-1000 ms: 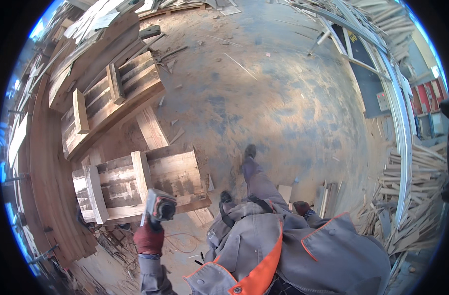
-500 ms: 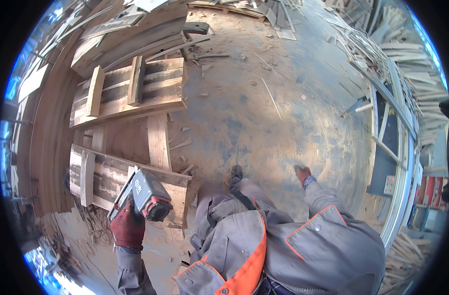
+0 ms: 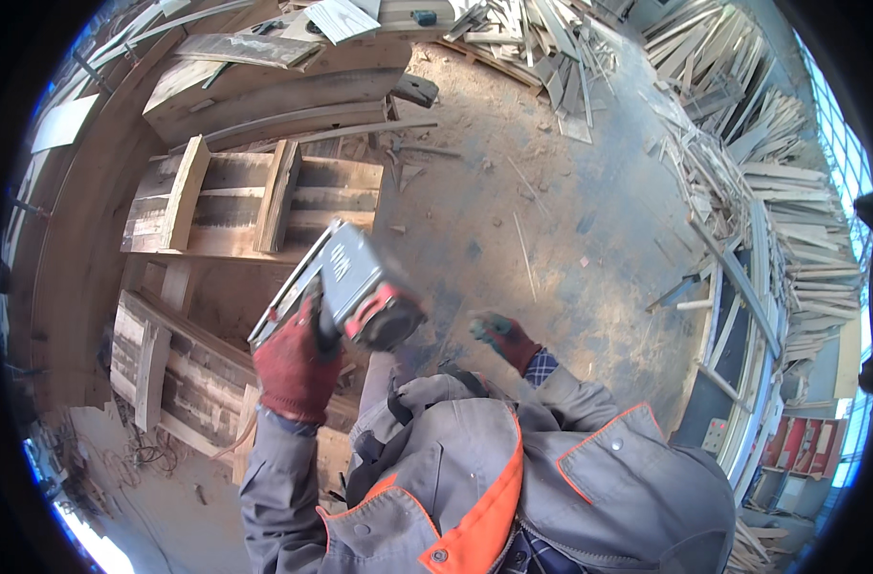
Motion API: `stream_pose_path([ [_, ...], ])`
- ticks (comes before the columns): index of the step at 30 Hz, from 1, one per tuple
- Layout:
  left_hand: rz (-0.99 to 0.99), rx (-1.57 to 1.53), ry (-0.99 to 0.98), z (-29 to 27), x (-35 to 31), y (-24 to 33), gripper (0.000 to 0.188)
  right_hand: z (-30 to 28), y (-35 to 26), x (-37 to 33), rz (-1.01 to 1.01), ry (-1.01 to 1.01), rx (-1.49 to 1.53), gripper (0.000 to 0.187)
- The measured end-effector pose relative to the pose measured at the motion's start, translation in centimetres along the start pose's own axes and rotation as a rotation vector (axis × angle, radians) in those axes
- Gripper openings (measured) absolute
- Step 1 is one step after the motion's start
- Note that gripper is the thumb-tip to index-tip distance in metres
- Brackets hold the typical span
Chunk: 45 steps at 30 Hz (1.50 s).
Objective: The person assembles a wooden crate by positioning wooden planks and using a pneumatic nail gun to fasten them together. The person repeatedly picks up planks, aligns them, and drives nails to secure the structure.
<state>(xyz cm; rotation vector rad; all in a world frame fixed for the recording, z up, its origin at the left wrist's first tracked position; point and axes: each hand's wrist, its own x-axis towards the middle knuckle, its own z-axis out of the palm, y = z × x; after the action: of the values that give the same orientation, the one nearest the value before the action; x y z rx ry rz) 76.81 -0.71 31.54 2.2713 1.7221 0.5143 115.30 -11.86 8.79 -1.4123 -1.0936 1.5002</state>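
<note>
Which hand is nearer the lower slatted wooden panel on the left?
Left. The left hand, gripping a grey-and-red tool, overlaps the right part of the panel in view; the right hand is farther right, over the floor.

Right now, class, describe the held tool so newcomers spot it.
From the big grey jacket, follow its left sleeve to the red-gloved left grip. It holds the boxy grey tool, whose red-trimmed end sets it apart from the wooden boards.

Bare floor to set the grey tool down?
Floor past the right hand, between the upper slatted panel and right-side scrap pile, is mostly bare; a thin strip lies there. Crowded: left side, lower slatted panel and large boards.
</note>
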Motion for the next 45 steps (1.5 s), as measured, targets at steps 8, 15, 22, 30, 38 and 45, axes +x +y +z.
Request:
stream_pose_path([
  [8,0.051,-0.136,-0.034,6.3,13.8,3.7,0.064,8.4,-19.2,10.1,0.012,-0.136,0.3,0.047],
  [15,-0.081,-0.058,-0.375,11.6,18.8,2.5,0.066,8.3,-17.4,19.6,-0.475,-0.081,-0.397,0.05],
  [22,-0.426,-0.112,-0.464,17.0,23.5,-1.4,0.083,6.0,-12.8,33.3,-0.26,-0.621,-0.326,0.075],
  [30,-0.703,0.027,-0.377,22.0,28.6,-3.9,0.067,7.1,-8.5,43.4,-0.191,-0.837,-0.193,0.094],
  [38,-0.714,-0.032,-0.34,24.5,29.4,-5.9,0.056,7.3,-9.4,46.4,-0.085,-0.861,-0.313,0.087],
  [45,-0.727,-0.114,-0.439,24.6,29.3,-7.9,0.063,9.6,-11.8,46.3,-0.195,-0.811,-0.563,0.078],
])
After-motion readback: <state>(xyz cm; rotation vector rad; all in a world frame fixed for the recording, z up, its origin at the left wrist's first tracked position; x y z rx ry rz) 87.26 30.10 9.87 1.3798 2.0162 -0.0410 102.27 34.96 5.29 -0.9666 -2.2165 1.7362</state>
